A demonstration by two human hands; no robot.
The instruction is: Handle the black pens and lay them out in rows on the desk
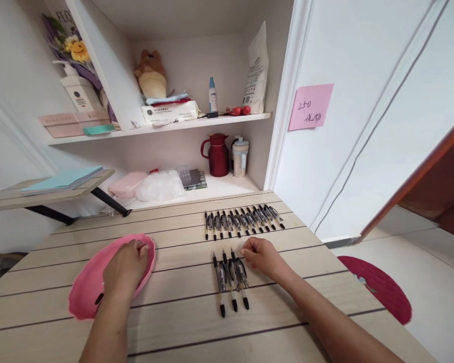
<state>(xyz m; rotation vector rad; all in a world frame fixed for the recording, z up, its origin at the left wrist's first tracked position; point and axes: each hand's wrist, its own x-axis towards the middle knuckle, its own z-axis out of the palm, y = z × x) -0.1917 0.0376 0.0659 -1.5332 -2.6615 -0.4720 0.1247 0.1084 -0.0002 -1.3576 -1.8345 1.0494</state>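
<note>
A pink bowl (83, 290) sits on the wooden table (181, 327) at the left. My left hand (125, 267) reaches into it, fingers curled down; whatever they hold is hidden. A dark pen end pokes out by my wrist. Three black pens (231, 280) lie side by side at the table's middle. My right hand (261, 254) rests just right of their upper ends, fingers loosely curled, touching or almost touching the rightmost pen. Farther back lies a row of several black pens (242, 221).
Behind the table, shelves hold a dark red jug (216, 155), a cup (240, 157), a pink case (126, 184) and a plastic bag (159, 185). A pink note (310, 107) hangs on the wall at right. A red mat (378, 287) lies on the floor.
</note>
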